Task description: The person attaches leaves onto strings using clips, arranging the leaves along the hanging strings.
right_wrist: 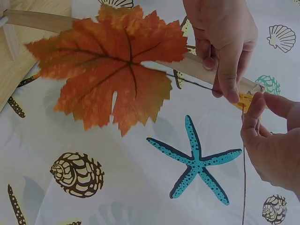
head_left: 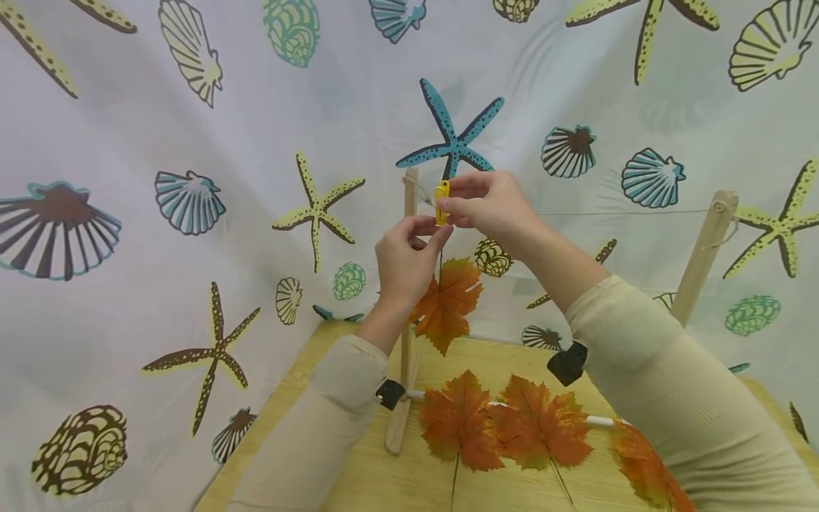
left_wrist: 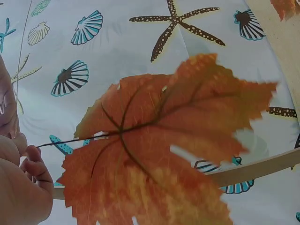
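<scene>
Near the top of the left wooden post, my right hand pinches a yellow clothespin. Just below it, the left hand pinches the thin dark stem of an orange artificial maple leaf between thumb and fingers. The leaf hangs beneath both hands in the head view and spreads wide in the left wrist view. In the right wrist view the clothespin sits at the string, with the stem's end close by. Fingers hide whether the clothespin bites the stem.
The string runs to the right wooden post. On the wooden table lie more orange leaves, a white rod and the left post's wooden foot. A sheet printed with shells and starfish surrounds the table.
</scene>
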A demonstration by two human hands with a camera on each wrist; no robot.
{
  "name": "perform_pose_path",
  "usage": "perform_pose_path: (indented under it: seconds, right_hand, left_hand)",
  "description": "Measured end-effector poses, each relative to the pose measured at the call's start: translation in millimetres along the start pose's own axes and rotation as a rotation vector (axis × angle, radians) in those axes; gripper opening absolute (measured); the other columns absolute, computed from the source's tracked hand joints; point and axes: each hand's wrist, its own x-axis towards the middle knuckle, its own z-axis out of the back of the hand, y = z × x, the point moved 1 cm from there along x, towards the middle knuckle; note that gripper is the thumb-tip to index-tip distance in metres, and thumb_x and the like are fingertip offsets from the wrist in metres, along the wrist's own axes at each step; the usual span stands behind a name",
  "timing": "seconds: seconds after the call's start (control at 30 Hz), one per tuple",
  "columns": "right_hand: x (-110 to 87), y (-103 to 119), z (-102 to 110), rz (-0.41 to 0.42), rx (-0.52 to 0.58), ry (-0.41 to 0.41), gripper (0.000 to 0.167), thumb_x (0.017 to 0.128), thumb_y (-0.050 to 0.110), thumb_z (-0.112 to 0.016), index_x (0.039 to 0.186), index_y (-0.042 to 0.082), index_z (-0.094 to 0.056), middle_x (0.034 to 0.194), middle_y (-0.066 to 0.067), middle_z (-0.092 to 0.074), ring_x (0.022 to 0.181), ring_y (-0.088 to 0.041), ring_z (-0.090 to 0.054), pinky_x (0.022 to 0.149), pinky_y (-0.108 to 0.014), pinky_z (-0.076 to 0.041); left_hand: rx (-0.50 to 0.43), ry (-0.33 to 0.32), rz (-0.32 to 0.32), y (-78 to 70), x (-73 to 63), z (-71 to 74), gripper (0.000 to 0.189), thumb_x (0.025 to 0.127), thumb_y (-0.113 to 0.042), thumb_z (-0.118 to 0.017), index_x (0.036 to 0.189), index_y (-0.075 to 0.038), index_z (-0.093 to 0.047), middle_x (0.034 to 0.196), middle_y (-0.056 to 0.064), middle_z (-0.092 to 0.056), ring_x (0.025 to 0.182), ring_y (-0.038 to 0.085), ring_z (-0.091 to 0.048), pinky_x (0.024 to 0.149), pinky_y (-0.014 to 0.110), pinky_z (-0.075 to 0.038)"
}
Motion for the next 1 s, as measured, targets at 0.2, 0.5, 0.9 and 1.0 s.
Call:
perform_pose_path:
  seconds: [0.2, 0.5, 0.9, 1.0]
  right_hand:
    - [-0.1, -4.9, 3.8, 0.001, 0.033, -0.016, 0.049, 0.094, 0.022, -0.071, 0.136, 0.003, -0.056, 0.130, -0.013, -0.066, 0.106, -0.026, -0.069, 0.099, -0.037, -0.054]
    - [-0.2, -8.0, 5.7, -0.019, 0.059, -0.001, 0.051, 0.092, 0.019, -0.073, 0.137, 0.001, -0.056, 0.132, -0.014, -0.064, 0.111, -0.026, -0.069, 0.099, -0.037, -0.053]
    - [-6.2, -15.0, 7.9, 0.034, 0.088, -0.047, 0.052, 0.093, 0.021, -0.072, 0.139, 0.002, -0.055, 0.134, -0.014, -0.063, 0.110, -0.028, -0.070, 0.097, -0.039, -0.054]
    - [-8.6, -19.7, 11.2, 0.057, 0.109, -0.085, 0.048, 0.093, 0.021, -0.071, 0.136, 0.004, -0.057, 0.132, -0.013, -0.064, 0.106, -0.025, -0.071, 0.095, -0.037, -0.056]
  left_hand:
    - [0.011, -0.011, 0.041, 5.1, -4.8, 2.2, 0.029, 0.090, -0.030, -0.074, 0.109, -0.007, -0.072, 0.099, 0.007, -0.077, 0.070, 0.018, -0.066, 0.061, 0.020, -0.052]
    - [0.015, -0.013, 0.020, 3.7, -0.6, 1.8, 0.031, 0.089, -0.028, -0.077, 0.108, -0.005, -0.072, 0.100, 0.008, -0.077, 0.074, 0.019, -0.070, 0.068, 0.024, -0.057]
    - [-0.088, 0.016, 0.091, 10.5, -3.8, 13.5, 0.031, 0.088, -0.032, -0.077, 0.108, -0.008, -0.071, 0.101, 0.006, -0.076, 0.078, 0.016, -0.066, 0.071, 0.019, -0.055]
    - [-0.117, 0.026, 0.095, 12.1, -5.8, 17.0, 0.031, 0.088, -0.031, -0.077, 0.108, -0.007, -0.071, 0.101, 0.007, -0.076, 0.079, 0.017, -0.066, 0.071, 0.018, -0.054]
